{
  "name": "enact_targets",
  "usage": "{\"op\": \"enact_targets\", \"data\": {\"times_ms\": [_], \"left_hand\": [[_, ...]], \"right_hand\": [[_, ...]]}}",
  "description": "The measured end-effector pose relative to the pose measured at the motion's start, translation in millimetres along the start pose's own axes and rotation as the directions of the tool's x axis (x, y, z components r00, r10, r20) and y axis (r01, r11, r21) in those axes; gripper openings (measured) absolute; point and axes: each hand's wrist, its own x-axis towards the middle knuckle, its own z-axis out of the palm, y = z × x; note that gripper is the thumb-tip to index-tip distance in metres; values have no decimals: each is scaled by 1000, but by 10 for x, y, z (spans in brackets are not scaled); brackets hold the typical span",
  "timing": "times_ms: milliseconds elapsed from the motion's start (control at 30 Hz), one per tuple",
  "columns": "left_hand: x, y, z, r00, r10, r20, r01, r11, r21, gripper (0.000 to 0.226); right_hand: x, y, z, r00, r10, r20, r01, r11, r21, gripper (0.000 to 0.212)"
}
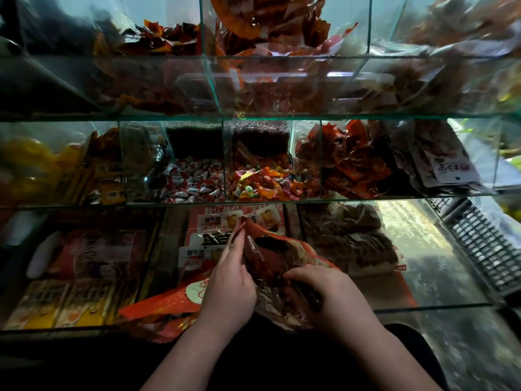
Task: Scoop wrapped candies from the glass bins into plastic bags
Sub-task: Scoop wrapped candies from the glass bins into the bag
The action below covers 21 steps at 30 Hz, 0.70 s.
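Three tiers of glass bins are seen, split by clear dividers. In the middle tier, red-and-white wrapped candies are heaped in one compartment, and multicoloured wrapped candies in the compartment just to its right; crinkled red packets fill the next. In the lowest tier, white-labelled packs are stacked beside brown bagged snacks. A red plastic bag, thin, glossy and creased, is held in front of the lowest tier, below the candy compartments. Its upper edge is pinched by the left hand. Its near side is gripped by the right hand, with fingers curled over the film.
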Motion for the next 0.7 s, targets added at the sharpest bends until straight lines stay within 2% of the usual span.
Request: {"op": "enact_targets", "data": {"times_ms": [100, 233, 400, 500, 633, 700], "left_hand": [[-11, 24, 54, 1000, -22, 6, 22, 1000, -1, 65], [-35, 26, 90, 1000, -23, 16, 22, 1000, 12, 67], [12, 29, 40, 1000, -12, 21, 12, 1000, 7, 71], [41, 25, 7, 1000, -17, 16, 17, 1000, -8, 72], [99, -26, -68, 999, -43, -15, 43, 999, 10, 73], [116, -52, -105, 998, -68, -17, 68, 998, 7, 76]], "right_hand": [[22, 48, 175, 980, 196, 19, -194, 977, -82, 28], [11, 88, 276, 922, 370, -115, -358, 927, 116, 19], [-36, 86, 164, 856, 457, -242, -329, 843, 425, 12], [-75, 77, 90, 837, 519, -177, -315, 720, 619, 12], [-100, 85, -1, 850, 516, -106, -283, 617, 734, 8], [-117, 83, -70, 872, 481, -90, -256, 605, 754, 10]]}}
